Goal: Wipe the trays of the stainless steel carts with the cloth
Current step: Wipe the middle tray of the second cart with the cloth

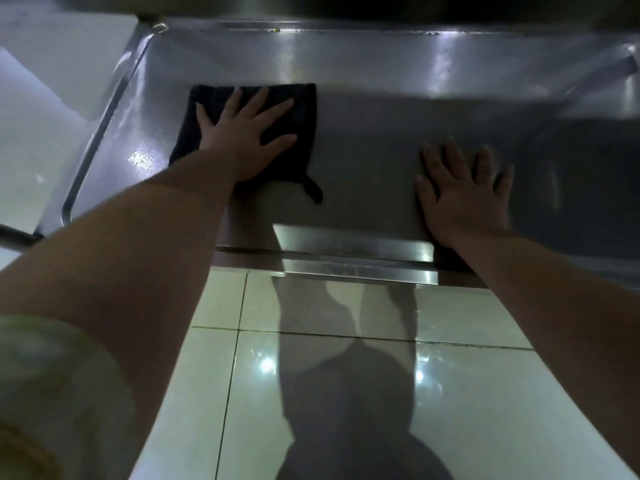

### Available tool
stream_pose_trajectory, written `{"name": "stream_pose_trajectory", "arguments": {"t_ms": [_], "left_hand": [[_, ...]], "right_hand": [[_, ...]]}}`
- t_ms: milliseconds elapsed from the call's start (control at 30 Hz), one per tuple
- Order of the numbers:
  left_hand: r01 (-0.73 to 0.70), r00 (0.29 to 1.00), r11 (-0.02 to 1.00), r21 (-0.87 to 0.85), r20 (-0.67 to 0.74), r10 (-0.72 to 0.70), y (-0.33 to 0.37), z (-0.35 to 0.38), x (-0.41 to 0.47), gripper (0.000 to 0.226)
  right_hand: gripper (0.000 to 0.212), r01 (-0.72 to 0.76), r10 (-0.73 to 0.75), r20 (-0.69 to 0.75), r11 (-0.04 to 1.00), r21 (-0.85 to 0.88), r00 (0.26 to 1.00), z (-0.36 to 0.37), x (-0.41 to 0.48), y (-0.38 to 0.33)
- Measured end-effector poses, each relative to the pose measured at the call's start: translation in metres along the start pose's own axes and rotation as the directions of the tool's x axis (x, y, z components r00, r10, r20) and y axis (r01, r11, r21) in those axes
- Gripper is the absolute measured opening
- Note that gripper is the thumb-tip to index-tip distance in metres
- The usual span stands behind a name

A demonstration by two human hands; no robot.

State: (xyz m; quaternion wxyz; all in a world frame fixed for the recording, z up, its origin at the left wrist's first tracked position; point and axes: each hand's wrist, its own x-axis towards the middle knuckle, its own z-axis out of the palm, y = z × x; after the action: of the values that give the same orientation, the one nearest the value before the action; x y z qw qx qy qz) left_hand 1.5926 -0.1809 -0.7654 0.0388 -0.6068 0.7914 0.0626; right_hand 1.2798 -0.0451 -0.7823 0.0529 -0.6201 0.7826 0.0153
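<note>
- While the left hand (pixel 242 133) lies spread, fingers straight, pressing flat on the dark cloth (pixel 304 105), that cloth sits in the left half of the cart tray (pixel 363 150).
- The right hand (pixel 464 195) rests flat and spread on bare steel, well apart to the right, holding nothing.
- The tray's long axis runs left to right, so the next sweep probably goes rightward, toward the right hand.

Dark folded cloth (pixel 306 109) is lying flat on the left half of the stainless steel tray (pixel 374 157), a small loop trailing off its near-right corner.
</note>
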Motion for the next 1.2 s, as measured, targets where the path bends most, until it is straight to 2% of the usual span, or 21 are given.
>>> {"name": "stream_pose_trajectory", "arguments": {"t_ms": [100, 167, 200, 267, 367, 500, 600, 667, 767, 833, 967, 1100, 1200], "left_hand": [[-0.019, 1.000, 1.000, 0.009, -0.024, 0.019, 0.004, 0.004, -0.001, 0.064], [-0.016, 0.999, 1.000, -0.002, -0.036, 0.016, 0.003, 0.005, 0.000, 0.065], [-0.014, 0.999, 1.000, -0.003, -0.039, 0.014, 0.002, 0.005, -0.001, 0.066], [-0.024, 0.999, 1.000, -0.012, -0.037, 0.024, 0.001, 0.005, -0.006, 0.070], [-0.032, 0.999, 0.999, -0.013, -0.039, 0.031, -0.019, 0.007, -0.019, 0.073], [0.138, 0.990, 0.990, -0.025, -0.006, -0.138, -0.077, 0.000, -0.028, 0.069], [0.211, 0.977, 0.977, -0.020, 0.015, -0.211, -0.076, 0.001, -0.028, 0.068], [0.154, 0.988, 0.988, -0.023, -0.001, -0.154, -0.041, 0.003, -0.024, 0.069], [-0.036, 0.999, 0.999, -0.012, -0.012, 0.036, 0.027, 0.009, -0.013, 0.068], [-0.093, 0.996, 0.996, -0.014, 0.009, 0.093, 0.057, 0.009, -0.007, 0.068], [-0.136, 0.990, 0.990, -0.047, -0.031, 0.135, 0.033, 0.005, -0.007, 0.068], [0.035, 0.999, 0.996, -0.084, -0.004, -0.035, -0.046, -0.003, -0.007, 0.068], [0.126, 0.992, 0.991, -0.049, 0.023, -0.125, -0.067, 0.000, -0.010, 0.068]], "right_hand": [[0.054, -0.022, 0.020, 0.034, 0.998, 0.059, 0.999, -0.009, 0.005, -0.025], [0.054, 0.077, -0.079, 0.015, 0.992, 0.098, 0.997, -0.011, 0.008, -0.063], [0.055, 0.113, -0.117, 0.033, 0.989, 0.095, 0.993, -0.010, 0.007, -0.084], [0.057, 0.097, -0.102, 0.075, 0.993, 0.066, 0.992, -0.005, 0.006, -0.110], [0.060, 0.077, -0.078, 0.033, 0.997, 0.016, 0.996, 0.001, 0.006, -0.111], [0.062, 0.080, -0.080, -0.019, 0.997, 0.009, 0.997, 0.006, 0.004, -0.107], [0.063, 0.072, -0.072, -0.032, 0.997, -0.010, 0.997, 0.008, 0.002, -0.110], [0.064, 0.068, -0.069, -0.033, 0.998, -0.018, 0.997, 0.009, 0.001, -0.111], [0.064, 0.063, -0.064, -0.034, 0.998, -0.025, 0.997, 0.009, 0.000, -0.110], [0.066, 0.058, -0.058, -0.033, 0.998, -0.022, 0.998, 0.008, 0.001, -0.107], [0.065, 0.058, -0.058, -0.020, 0.998, -0.001, 0.998, 0.004, 0.001, -0.102], [0.061, 0.056, -0.056, -0.018, 0.998, 0.016, 0.998, 0.005, -0.001, -0.104], [0.060, 0.051, -0.051, -0.031, 0.999, -0.001, 0.998, 0.007, -0.001, -0.109]]}}
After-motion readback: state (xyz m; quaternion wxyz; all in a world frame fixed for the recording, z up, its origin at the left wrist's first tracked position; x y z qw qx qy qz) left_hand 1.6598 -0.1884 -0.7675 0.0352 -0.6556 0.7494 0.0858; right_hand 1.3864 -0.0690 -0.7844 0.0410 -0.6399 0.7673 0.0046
